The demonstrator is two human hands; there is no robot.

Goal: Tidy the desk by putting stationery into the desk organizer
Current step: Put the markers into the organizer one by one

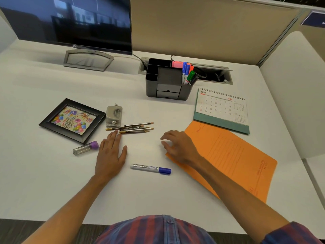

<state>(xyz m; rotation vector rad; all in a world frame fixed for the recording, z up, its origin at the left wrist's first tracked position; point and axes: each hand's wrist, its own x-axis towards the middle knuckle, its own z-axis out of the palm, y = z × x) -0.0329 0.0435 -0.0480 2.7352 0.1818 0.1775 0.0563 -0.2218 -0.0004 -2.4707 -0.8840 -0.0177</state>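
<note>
A black desk organizer (168, 80) stands at the back centre, with markers (188, 75) and pink sticky notes (177, 64) in its right side. Several pencils (133, 128) lie in a loose bunch mid-desk. A blue-capped white marker (150, 168) lies nearer me. A clear tube with a purple cap (85, 147) lies at the left. My left hand (110, 154) rests flat on the desk, fingertips just touching the pencils' left ends. My right hand (179, 146) hovers with fingers spread and curled, holding nothing, right of the pencils.
A grey hole punch (114, 116) and a black picture frame (72, 120) sit left of the pencils. An orange folder (233, 159) and a desk calendar (222, 110) lie at the right. A monitor (70, 22) stands at the back left, a cable tray (214, 75) behind the organizer.
</note>
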